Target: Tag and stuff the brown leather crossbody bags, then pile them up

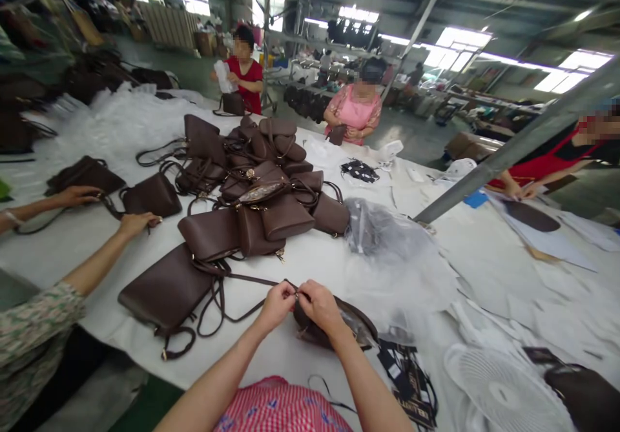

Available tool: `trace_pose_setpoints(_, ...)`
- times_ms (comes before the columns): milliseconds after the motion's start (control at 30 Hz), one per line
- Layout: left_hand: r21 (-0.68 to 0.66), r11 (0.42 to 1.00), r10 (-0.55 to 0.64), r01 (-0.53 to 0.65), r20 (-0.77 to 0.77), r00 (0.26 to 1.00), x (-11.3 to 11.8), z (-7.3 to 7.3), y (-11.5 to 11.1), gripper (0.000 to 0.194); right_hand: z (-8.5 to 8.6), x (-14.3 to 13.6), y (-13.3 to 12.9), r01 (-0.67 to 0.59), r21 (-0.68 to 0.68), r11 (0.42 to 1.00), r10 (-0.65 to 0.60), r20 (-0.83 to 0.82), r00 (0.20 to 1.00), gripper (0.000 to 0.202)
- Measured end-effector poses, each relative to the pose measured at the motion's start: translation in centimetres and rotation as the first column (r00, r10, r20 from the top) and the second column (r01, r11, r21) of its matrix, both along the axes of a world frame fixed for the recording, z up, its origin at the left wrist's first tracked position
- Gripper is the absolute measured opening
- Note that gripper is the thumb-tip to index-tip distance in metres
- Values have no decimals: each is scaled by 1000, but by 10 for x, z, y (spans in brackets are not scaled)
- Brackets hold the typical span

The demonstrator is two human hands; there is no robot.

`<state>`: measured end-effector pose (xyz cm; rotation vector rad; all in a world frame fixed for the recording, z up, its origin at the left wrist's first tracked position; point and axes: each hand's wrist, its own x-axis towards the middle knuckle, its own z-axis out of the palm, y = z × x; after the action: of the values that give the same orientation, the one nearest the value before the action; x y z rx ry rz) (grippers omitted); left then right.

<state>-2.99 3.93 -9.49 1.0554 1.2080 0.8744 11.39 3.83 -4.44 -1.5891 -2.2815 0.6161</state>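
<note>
My left hand [279,304] and my right hand [320,305] meet at the table's near side, thumbs and fingers pinched together. Between them is the end of a thin dark brown bag strap [252,279], which runs off to the left; the small fitting there is mostly hidden by my fingers. Under and beside my right hand lies a dark brown handbag [310,330], its top gaping and clear plastic showing inside. Left of my hands a larger flat brown bag [167,287] rests with its strap looped beside it.
Brown handbags [285,216] are heaped mid-table. Grey plastic bags [372,225], black tags [411,380] and a white fan [504,383] lie to the right. A co-worker's hands [138,224] handle bags at left. A slanted metal pole [513,144] crosses the right side. Other people work beyond.
</note>
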Motion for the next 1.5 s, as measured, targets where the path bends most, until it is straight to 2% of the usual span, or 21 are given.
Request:
trace_pose_setpoints(167, 72, 997, 8, -10, 29, 1000, -3, 6, 2, 6, -7, -2, 4, 144, -79, 986, -154, -155, 976, 15)
trace_pose_setpoints(267, 59, 998, -1, -5, 94, 996, 1, 8, 2, 5, -6, -1, 9, 154, -142, 978, -180, -190, 965, 14)
trace_pose_setpoints(333, 16, 1000, -19, 17, 141, 990, 4, 8, 1, 6, -3, 1, 12, 162, -236, 958, -220, -249, 943, 13)
trace_pose_setpoints(400, -33, 998, -39, 46, 182, 982, 6, 7, 0, 7, 4, 5, 13, 139, -431, 891, -321, -385, 865, 12)
trace_pose_setpoints(467, -68, 996, -49, 64, 209, 977, 6, 6, 0, 8, 13, 11, 11, 38, -610, 792, -432, -515, 741, 12)
trace_pose_setpoints(500, -78, 995, -51, 69, 216, 975, 5, 5, 0, 8, 17, 15, 9, -26, -652, 757, -460, -561, 689, 12)
trace_pose_setpoints(600, -78, 994, -57, 76, 215, 975, 2, 5, 0, 9, 28, 26, -1, -164, -634, 756, -398, -644, 654, 15)
trace_pose_setpoints(700, -46, 997, -54, 63, 180, 982, 0, 5, -3, 8, 29, 37, -15, -228, -562, 795, -242, -639, 730, 24)
trace_pose_setpoints(767, -15, 999, -38, 41, 138, 990, -1, 6, -5, 7, 23, 41, -21, -244, -472, 847, -77, -564, 822, 38)
trace_pose_setpoints(833, 15, 1000, -19, 18, 84, 996, -2, 8, -8, 8, 15, 41, -25, -277, -333, 902, 125, -412, 903, 56)
trace_pose_setpoints(900, 40, 999, -7, 6, 24, 1000, -3, 10, -9, 9, 9, 37, -25, -306, -179, 935, 277, -170, 946, 62)
trace_pose_setpoints(933, 50, 999, -1, 1, -5, 1000, -4, 11, -9, 10, 7, 34, -25, -310, -110, 944, 309, -28, 951, 60)
trace_pose_setpoints(1033, 65, 998, 17, -13, -72, 997, -10, 15, -8, 13, 5, 23, -21, -312, 37, 949, 280, 353, 893, 43)
trace_pose_setpoints(1100, 63, 998, 32, -26, -92, 995, -14, 16, -7, 14, 5, 18, -19, -349, 77, 934, 274, 473, 838, 33)
trace_pose_setpoints(1200, 36, 998, 52, -49, -76, 996, -18, 15, -6, 11, 3, 13, -18, -374, 101, 922, 270, 523, 809, 27)
trace_pose_setpoints(1300, -26, 999, 47, -47, 8, 999, -20, 12, -4, 11, 0, 9, -18, -332, 129, 934, 204, 570, 796, 22)
trace_pose_setpoints(1400, -102, 995, 39, -22, 171, 985, -19, 9, 0, 18, -3, 2, -16, -273, 156, 949, 121, 619, 776, 16)
trace_pose_setpoints(1500, -181, 983, 98, -31, 373, 923, -16, 5, 3, 22, -4, -3, -12, -252, 162, 954, 101, 619, 779, 11)
